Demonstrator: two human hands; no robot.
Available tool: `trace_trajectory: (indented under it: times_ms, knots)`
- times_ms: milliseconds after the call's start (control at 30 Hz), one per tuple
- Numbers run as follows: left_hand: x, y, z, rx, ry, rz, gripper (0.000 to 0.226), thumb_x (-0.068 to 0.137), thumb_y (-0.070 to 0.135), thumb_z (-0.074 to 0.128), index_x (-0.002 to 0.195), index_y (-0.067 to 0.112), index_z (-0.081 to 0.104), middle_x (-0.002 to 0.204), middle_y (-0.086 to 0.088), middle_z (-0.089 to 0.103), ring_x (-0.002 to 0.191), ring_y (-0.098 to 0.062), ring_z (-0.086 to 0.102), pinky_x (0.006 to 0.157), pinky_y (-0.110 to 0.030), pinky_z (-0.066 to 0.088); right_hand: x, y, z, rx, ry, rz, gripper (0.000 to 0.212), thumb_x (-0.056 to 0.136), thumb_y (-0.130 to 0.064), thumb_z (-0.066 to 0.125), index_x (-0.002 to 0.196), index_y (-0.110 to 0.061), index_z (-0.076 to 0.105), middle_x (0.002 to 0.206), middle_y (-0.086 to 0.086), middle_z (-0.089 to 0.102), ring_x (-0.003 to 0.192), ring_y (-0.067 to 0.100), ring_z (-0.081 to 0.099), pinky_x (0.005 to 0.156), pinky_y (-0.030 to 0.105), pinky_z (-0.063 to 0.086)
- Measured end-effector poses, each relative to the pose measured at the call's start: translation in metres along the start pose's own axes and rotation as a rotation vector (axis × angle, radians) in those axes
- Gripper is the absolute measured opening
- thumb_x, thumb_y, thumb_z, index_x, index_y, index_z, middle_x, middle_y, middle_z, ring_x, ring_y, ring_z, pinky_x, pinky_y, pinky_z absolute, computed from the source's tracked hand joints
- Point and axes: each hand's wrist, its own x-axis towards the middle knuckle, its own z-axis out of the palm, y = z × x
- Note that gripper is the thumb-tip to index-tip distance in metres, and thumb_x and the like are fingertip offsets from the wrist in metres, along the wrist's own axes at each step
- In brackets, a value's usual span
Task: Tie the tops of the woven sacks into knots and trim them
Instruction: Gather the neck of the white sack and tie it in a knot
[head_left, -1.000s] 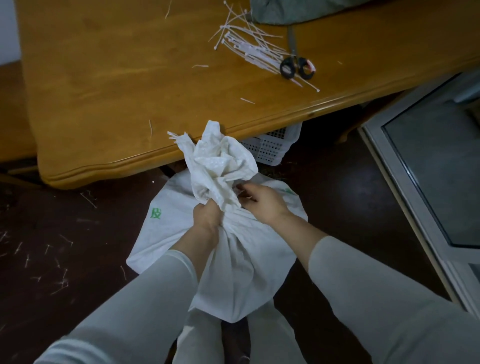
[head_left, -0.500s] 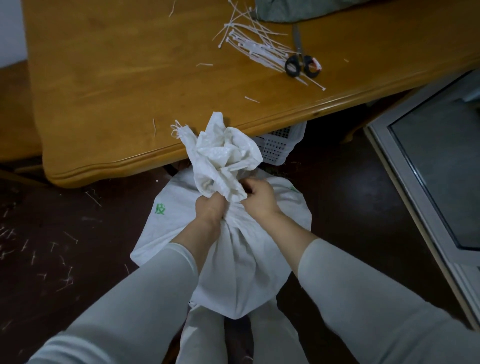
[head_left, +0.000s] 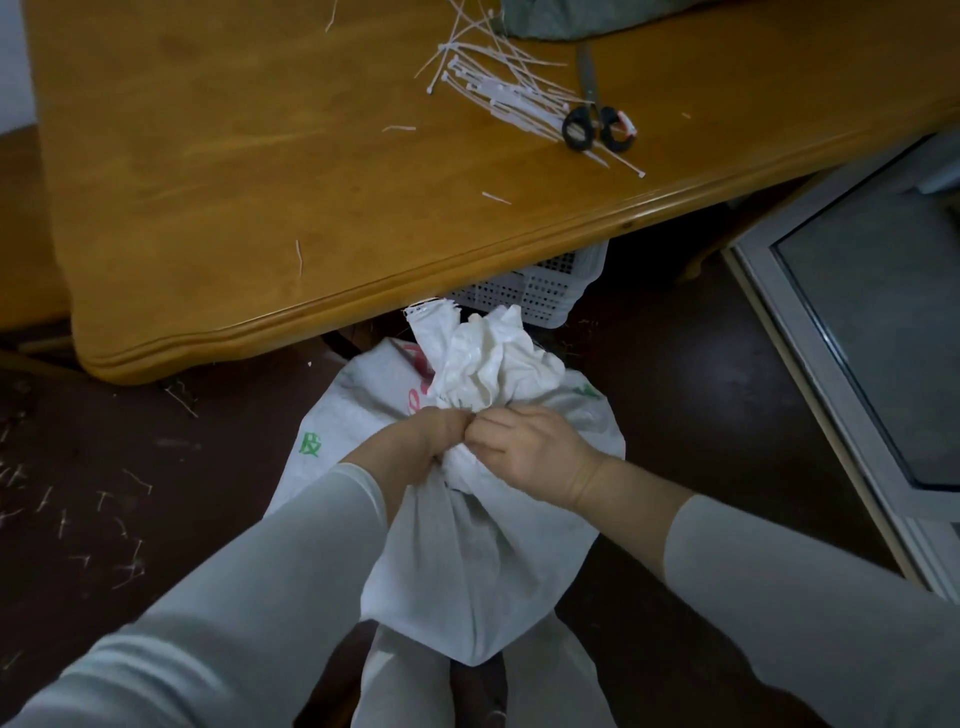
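A home room — wooden table (head_left: 260, 182), dark floor (head_left: 104, 467), glass door (head_left: 872, 338) beside it

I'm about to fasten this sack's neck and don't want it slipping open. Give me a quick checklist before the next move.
1. Neck of the woven sack gathered tight: ok.
2. Left hand gripping neck: ok.
3. Right hand gripping neck: ok.
4. Loose top free above the grip: ok.
5. Cable ties and scissors on the table: ok.
6. A hand free to fetch them: not ok.

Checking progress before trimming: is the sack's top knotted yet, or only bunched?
Only bunched: both hands, left hand and right hand, squeeze the sack neck; no knot shows.
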Motion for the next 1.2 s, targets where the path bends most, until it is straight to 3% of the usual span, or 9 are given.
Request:
trace_trajectory:
  times_ms: [100, 267, 367, 467, 567, 700, 900, 1067, 1200]
  knots:
    - [-0.007, 0.005, -0.003, 0.007, -0.116, -0.052, 0.03, 0.1, 0.019, 0.038, 0.073, 0.017, 0.049, 0.073, -0.002, 0.05, 0.065, -0.013, 0.047, 0.062, -0.021, 0.042, 0.006, 0.014, -0.005, -0.037, -0.029, -0.29, 0.015, 0.076, -0.001, 0.055, 0.088, -0.006, 0.062, 0.08, 0.005, 0.069, 0.068, 0.018, 0.066, 0.062, 0.025, 0.05]
    - [-0.01, 0.016, -0.021, -0.135, -0.274, -0.149, 0.021, 0.081, 0.024, 0.051, 0.078, 0.007, 0.064, 0.086, -0.014, 0.065, 0.088, -0.027, 0.06, 0.096, -0.034, 0.045, 0.023, 0.017, -0.018, -0.044, -0.192, -0.388, 0.027, 0.076, -0.008, 0.042, 0.073, -0.009, 0.069, 0.062, 0.003, 0.06, 0.05, 0.02, 0.055, 0.049, 0.026, 0.043]
    - [-0.008, 0.015, -0.028, -0.15, -0.325, -0.158, 0.024, 0.082, 0.021, 0.046, 0.08, 0.006, 0.065, 0.087, -0.014, 0.069, 0.09, -0.028, 0.062, 0.095, -0.036, 0.046, 0.032, 0.014, -0.026, -0.108, -0.38, -0.418, 0.038, 0.077, -0.016, 0.037, 0.087, -0.015, 0.074, 0.064, -0.001, 0.064, 0.048, 0.016, 0.058, 0.04, 0.02, 0.041]
    - [-0.005, 0.014, -0.026, -0.101, -0.325, -0.173, 0.029, 0.091, 0.024, 0.042, 0.092, 0.006, 0.065, 0.097, -0.013, 0.069, 0.093, -0.024, 0.064, 0.09, -0.035, 0.049, 0.047, 0.007, -0.036, -0.262, -0.606, -0.448, 0.03, 0.088, -0.01, 0.046, 0.108, -0.011, 0.068, 0.097, 0.002, 0.068, 0.079, 0.017, 0.064, 0.057, 0.026, 0.044]
    - [-0.006, 0.012, -0.023, -0.048, -0.324, -0.201, 0.035, 0.095, 0.027, 0.038, 0.096, 0.003, 0.063, 0.1, -0.012, 0.068, 0.09, -0.023, 0.063, 0.088, -0.033, 0.049, 0.058, 0.0, -0.032, -0.29, -0.741, -0.554, 0.018, 0.071, -0.005, 0.072, 0.089, -0.007, 0.069, 0.105, 0.004, 0.069, 0.085, 0.022, 0.066, 0.053, 0.026, 0.052]
    - [-0.008, 0.005, -0.024, -0.124, -0.286, -0.176, 0.04, 0.095, 0.032, 0.038, 0.081, 0.005, 0.064, 0.072, -0.008, 0.072, 0.08, -0.022, 0.061, 0.074, -0.032, 0.05, 0.069, -0.001, -0.02, -0.252, -1.044, -0.235, 0.035, 0.09, -0.004, 0.042, 0.121, -0.005, 0.058, 0.122, 0.008, 0.061, 0.108, 0.027, 0.059, 0.087, 0.038, 0.049]
    - [-0.003, -0.013, -0.041, -0.332, -0.301, -0.112, 0.024, 0.066, 0.021, 0.044, 0.055, 0.009, 0.061, 0.059, -0.006, 0.058, 0.055, -0.018, 0.052, 0.065, -0.025, 0.045, 0.084, 0.007, -0.023, -0.043, -1.016, 0.026, 0.021, 0.086, -0.006, 0.056, 0.102, 0.003, 0.067, 0.115, 0.01, 0.066, 0.091, 0.025, 0.058, 0.069, 0.023, 0.039]
    - [0.0, -0.032, -0.05, -0.324, -0.342, -0.061, 0.02, 0.093, -0.002, 0.049, 0.1, -0.002, 0.067, 0.092, -0.01, 0.071, 0.077, -0.015, 0.071, 0.077, -0.025, 0.057, 0.076, 0.012, -0.007, 0.18, -0.891, 0.338, 0.022, 0.072, -0.006, 0.075, 0.093, -0.003, 0.074, 0.105, 0.005, 0.073, 0.095, 0.022, 0.066, 0.085, 0.037, 0.054]
    - [0.002, -0.032, -0.049, -0.322, -0.252, -0.059, 0.012, 0.091, -0.002, 0.053, 0.097, -0.001, 0.064, 0.077, -0.006, 0.073, 0.063, -0.011, 0.071, 0.059, -0.02, 0.059, 0.06, 0.012, -0.011, 0.519, -0.703, 0.698, 0.017, 0.069, 0.003, 0.076, 0.084, -0.003, 0.075, 0.104, 0.009, 0.073, 0.099, 0.022, 0.067, 0.091, 0.032, 0.053]
